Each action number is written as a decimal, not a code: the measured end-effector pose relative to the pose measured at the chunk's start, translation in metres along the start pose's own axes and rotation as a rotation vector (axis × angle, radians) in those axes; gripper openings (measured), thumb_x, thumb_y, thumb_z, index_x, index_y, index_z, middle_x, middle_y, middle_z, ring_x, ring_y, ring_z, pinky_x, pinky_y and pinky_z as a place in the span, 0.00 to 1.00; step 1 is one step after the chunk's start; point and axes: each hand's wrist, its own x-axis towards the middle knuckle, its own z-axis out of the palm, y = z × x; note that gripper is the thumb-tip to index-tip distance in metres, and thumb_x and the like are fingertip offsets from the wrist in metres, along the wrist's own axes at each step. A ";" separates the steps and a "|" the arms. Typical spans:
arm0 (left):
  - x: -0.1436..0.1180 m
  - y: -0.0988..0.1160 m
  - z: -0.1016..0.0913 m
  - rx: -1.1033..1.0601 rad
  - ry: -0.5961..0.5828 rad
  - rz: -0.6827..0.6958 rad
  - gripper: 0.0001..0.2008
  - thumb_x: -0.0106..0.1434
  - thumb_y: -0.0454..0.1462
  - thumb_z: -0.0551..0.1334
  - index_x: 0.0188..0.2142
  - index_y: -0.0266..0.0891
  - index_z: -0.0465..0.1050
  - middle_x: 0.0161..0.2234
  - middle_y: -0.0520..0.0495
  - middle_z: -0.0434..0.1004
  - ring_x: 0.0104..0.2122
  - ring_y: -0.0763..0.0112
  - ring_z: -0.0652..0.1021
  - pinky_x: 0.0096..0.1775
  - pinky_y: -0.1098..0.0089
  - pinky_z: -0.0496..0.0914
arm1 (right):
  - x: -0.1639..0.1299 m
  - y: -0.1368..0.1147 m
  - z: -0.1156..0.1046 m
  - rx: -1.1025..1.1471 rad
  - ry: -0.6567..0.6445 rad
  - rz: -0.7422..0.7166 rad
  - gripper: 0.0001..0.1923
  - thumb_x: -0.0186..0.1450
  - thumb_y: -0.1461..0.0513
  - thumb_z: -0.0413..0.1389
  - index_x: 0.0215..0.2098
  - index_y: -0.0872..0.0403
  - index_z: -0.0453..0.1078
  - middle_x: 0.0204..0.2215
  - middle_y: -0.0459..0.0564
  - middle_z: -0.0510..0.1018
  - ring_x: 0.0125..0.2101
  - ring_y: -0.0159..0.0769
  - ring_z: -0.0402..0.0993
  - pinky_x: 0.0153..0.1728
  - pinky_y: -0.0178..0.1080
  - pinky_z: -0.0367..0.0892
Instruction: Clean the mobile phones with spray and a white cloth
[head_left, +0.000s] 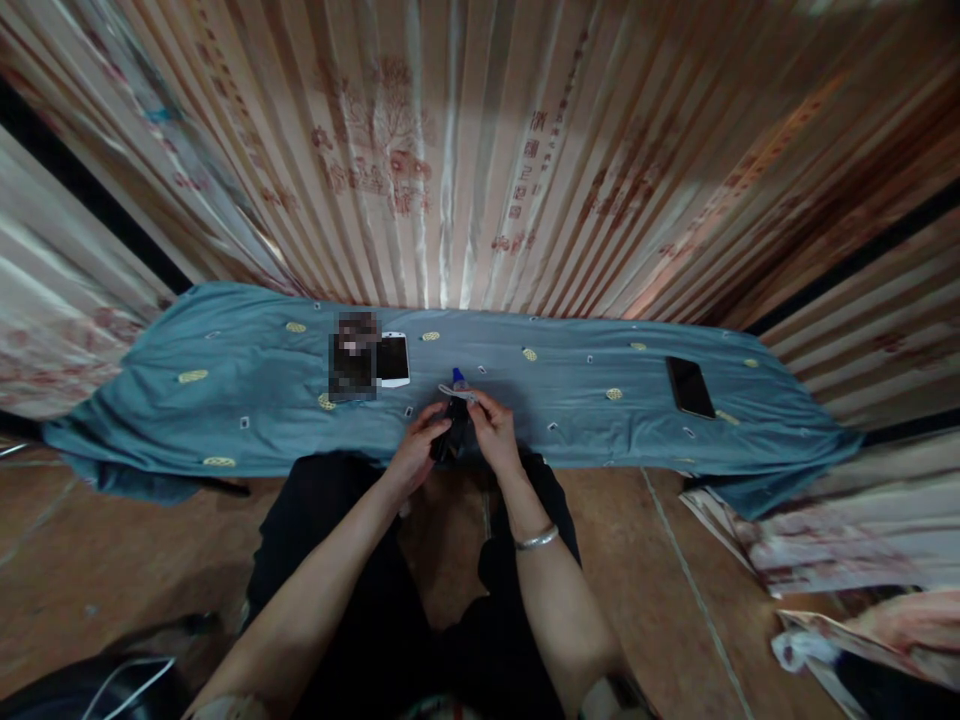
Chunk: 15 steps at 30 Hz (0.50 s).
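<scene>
My left hand (418,443) is closed around the lower left side of a small black object (451,428), held near the front edge of the cloth-covered table. My right hand (493,428) is closed in a pinch at the object's upper right, where a thin pale strip (454,392) runs to the fingertips. The black object's exact kind is too dark and small to make out. Just beyond it a blue-tipped item (458,377) shows, partly hidden. To the left lies a white-framed device with a dark screen (394,360), beside a pixelated patch.
A blue patterned cloth (570,400) covers the long narrow table. A black tablet or phone (691,387) lies on its right part. Pleated curtains (480,160) hang behind and at both sides, with dark poles (90,180) at the corners. My knees are against the front edge.
</scene>
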 end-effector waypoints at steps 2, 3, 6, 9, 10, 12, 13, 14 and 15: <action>-0.001 0.000 0.002 -0.022 0.007 -0.009 0.17 0.45 0.33 0.74 0.37 0.38 0.78 0.29 0.52 0.82 0.27 0.71 0.78 0.32 0.72 0.68 | 0.001 0.003 0.001 -0.026 0.018 0.023 0.16 0.67 0.58 0.52 0.44 0.49 0.81 0.40 0.48 0.86 0.44 0.43 0.82 0.50 0.42 0.74; -0.001 0.001 0.003 -0.034 0.010 -0.011 0.17 0.46 0.32 0.74 0.37 0.37 0.78 0.29 0.51 0.82 0.27 0.71 0.78 0.32 0.72 0.68 | 0.001 0.005 0.001 -0.035 0.023 0.032 0.16 0.67 0.58 0.52 0.44 0.49 0.81 0.40 0.48 0.86 0.44 0.43 0.81 0.50 0.42 0.74; -0.003 0.003 0.004 -0.055 0.011 -0.013 0.17 0.48 0.32 0.73 0.39 0.37 0.79 0.30 0.51 0.82 0.28 0.71 0.78 0.32 0.73 0.68 | 0.003 0.008 0.002 -0.041 0.029 0.048 0.16 0.66 0.59 0.52 0.43 0.48 0.81 0.38 0.47 0.86 0.44 0.42 0.81 0.50 0.42 0.73; -0.004 0.005 0.004 -0.049 0.005 -0.028 0.18 0.49 0.33 0.72 0.42 0.38 0.79 0.31 0.52 0.83 0.29 0.70 0.79 0.32 0.73 0.68 | 0.003 0.009 0.002 -0.041 0.029 0.064 0.15 0.66 0.58 0.52 0.42 0.47 0.81 0.37 0.46 0.86 0.44 0.42 0.81 0.50 0.42 0.73; -0.004 0.005 0.004 -0.044 0.003 -0.031 0.19 0.49 0.33 0.72 0.43 0.38 0.79 0.31 0.52 0.83 0.29 0.70 0.79 0.32 0.73 0.68 | 0.003 0.009 0.002 -0.040 0.028 0.062 0.15 0.66 0.57 0.52 0.41 0.47 0.81 0.37 0.46 0.86 0.43 0.42 0.81 0.50 0.42 0.73; -0.004 0.005 0.003 -0.034 -0.003 -0.028 0.19 0.49 0.33 0.72 0.43 0.38 0.79 0.31 0.51 0.82 0.29 0.69 0.79 0.32 0.72 0.68 | 0.003 0.008 0.001 -0.028 0.029 0.049 0.15 0.66 0.56 0.52 0.42 0.47 0.81 0.37 0.46 0.86 0.44 0.43 0.81 0.50 0.42 0.74; -0.003 0.004 0.003 -0.030 -0.006 -0.023 0.19 0.49 0.33 0.71 0.43 0.38 0.79 0.31 0.51 0.82 0.29 0.69 0.79 0.32 0.72 0.68 | 0.003 0.007 0.001 -0.016 0.030 0.040 0.15 0.66 0.56 0.52 0.42 0.47 0.81 0.38 0.46 0.86 0.44 0.43 0.81 0.50 0.42 0.74; -0.003 0.004 0.004 -0.026 -0.009 -0.018 0.19 0.49 0.33 0.71 0.43 0.37 0.79 0.31 0.50 0.82 0.30 0.69 0.79 0.33 0.72 0.68 | 0.003 0.006 0.000 -0.002 0.029 0.031 0.15 0.66 0.55 0.53 0.42 0.47 0.81 0.38 0.46 0.86 0.44 0.43 0.81 0.50 0.43 0.74; -0.003 0.003 0.004 -0.022 -0.011 -0.013 0.18 0.49 0.33 0.71 0.43 0.37 0.79 0.31 0.50 0.83 0.30 0.68 0.79 0.34 0.71 0.69 | 0.002 0.005 0.000 0.012 0.025 0.023 0.15 0.66 0.55 0.53 0.42 0.47 0.81 0.38 0.46 0.86 0.45 0.43 0.81 0.50 0.43 0.74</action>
